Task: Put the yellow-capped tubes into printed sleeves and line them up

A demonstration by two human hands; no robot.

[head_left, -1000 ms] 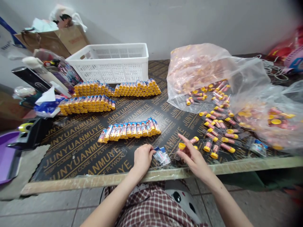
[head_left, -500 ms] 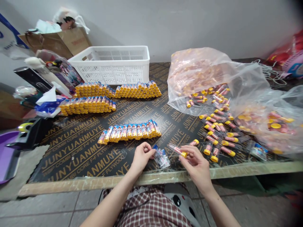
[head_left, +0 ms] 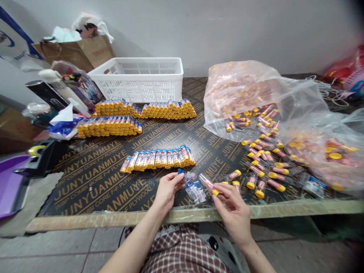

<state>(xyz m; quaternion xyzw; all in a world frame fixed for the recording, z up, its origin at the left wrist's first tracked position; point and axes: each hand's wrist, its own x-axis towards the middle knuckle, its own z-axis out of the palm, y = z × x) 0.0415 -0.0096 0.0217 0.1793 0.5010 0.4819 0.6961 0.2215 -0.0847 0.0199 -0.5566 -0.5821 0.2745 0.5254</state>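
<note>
My left hand (head_left: 168,189) pinches a small clear label sleeve with a blue end (head_left: 181,172). Between my hands lies a pile of similar printed sleeves (head_left: 196,192). My right hand (head_left: 233,201) holds a clear tube with a yellow cap (head_left: 209,185) by its capped end, the clear end pointing up and left. Just beyond my left hand is a row of blue-labelled tubes with yellow caps (head_left: 159,158). Unlabelled yellow-capped tubes with pink contents (head_left: 257,167) lie scattered right of my right hand.
A white plastic basket (head_left: 142,86) stands at the back, with stacked labelled tubes (head_left: 110,126) before it. Large clear bags of tubes (head_left: 241,85) fill the back right. Bottles (head_left: 47,93), tissues (head_left: 64,125) and a purple dustpan (head_left: 13,182) are at the left.
My left hand now has a blue-ended sleeve raised at its fingertips, apart from the pile. The tube in my right hand has tilted more steeply. The view has shifted slightly.
</note>
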